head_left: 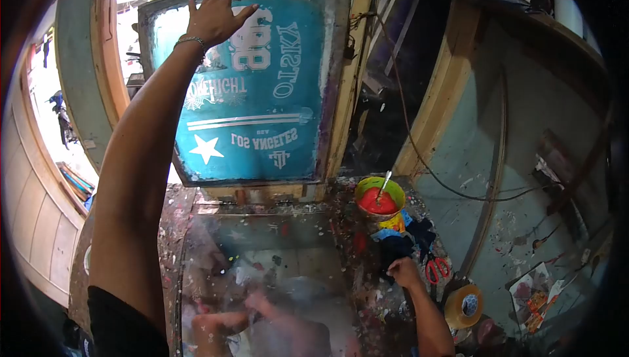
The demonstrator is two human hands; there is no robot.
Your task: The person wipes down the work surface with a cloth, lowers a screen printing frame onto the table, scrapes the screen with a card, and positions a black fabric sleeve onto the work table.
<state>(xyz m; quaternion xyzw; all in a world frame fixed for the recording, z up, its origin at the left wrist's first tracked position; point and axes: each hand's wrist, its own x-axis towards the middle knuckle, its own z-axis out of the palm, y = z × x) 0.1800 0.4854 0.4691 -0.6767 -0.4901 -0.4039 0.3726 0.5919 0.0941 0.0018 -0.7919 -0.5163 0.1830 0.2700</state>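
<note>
My left hand (pixel 216 19) is raised with its fingers spread, lying against the top edge of a screen printing frame (pixel 337 88). The frame stands upright and tilted back, its teal mesh (pixel 249 105) showing mirrored white lettering, stripes and a star. Low on the right, my right hand (pixel 404 272) is closed beside a dark cloth (pixel 395 251); whatever its fingers hold, if anything, is hidden. Red-handled scissors (pixel 437 270) lie just right of that hand. Beyond the cloth sits a green bowl (pixel 373 185) of red ink (pixel 377 202) with a spoon (pixel 385 180) in it.
A glossy glass-like panel (pixel 282 278) lies in the paint-spattered table (pixel 360 291), reflecting my arms. A roll of clear tape (pixel 464 306) rests at the right edge. A cable (pixel 419 154) hangs across the right side. Stained paper (pixel 536 297) lies at far right.
</note>
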